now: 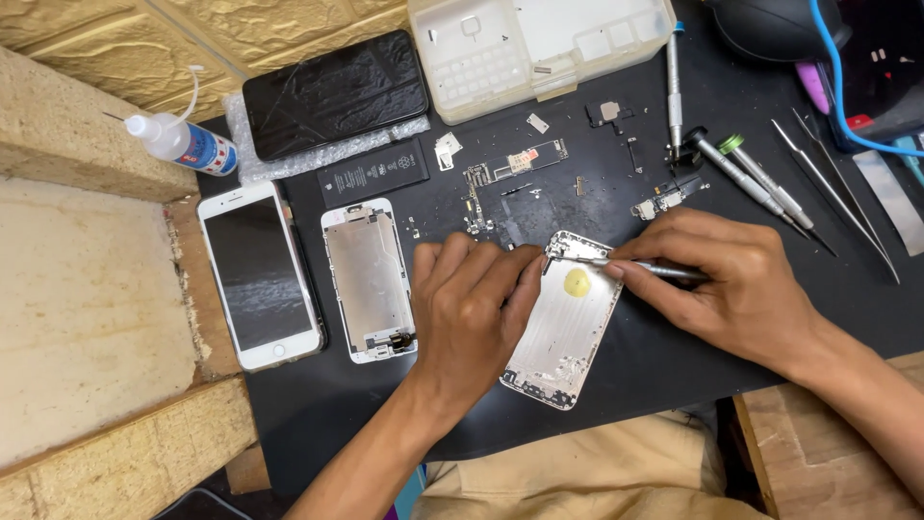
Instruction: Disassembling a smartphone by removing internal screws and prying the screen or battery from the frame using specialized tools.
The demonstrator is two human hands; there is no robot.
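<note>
Near the black work mat's (674, 356) left edge lie a white smartphone with a dark screen (260, 274) and a white screen frame with bare metal backing (371, 281), just beside each other. The left hand (472, 308) presses curled fingers on the empty silver phone shell (563, 323), mid-mat. The right hand (731, 289) pinches a slim metal screwdriver (640, 268) at the shell's top edge. Bare mat spreads toward the near edge.

Two whole phones (258, 274) (334, 93), one battery (373, 174), one bottle (180, 143), two hands (474, 313) (731, 289).
</note>
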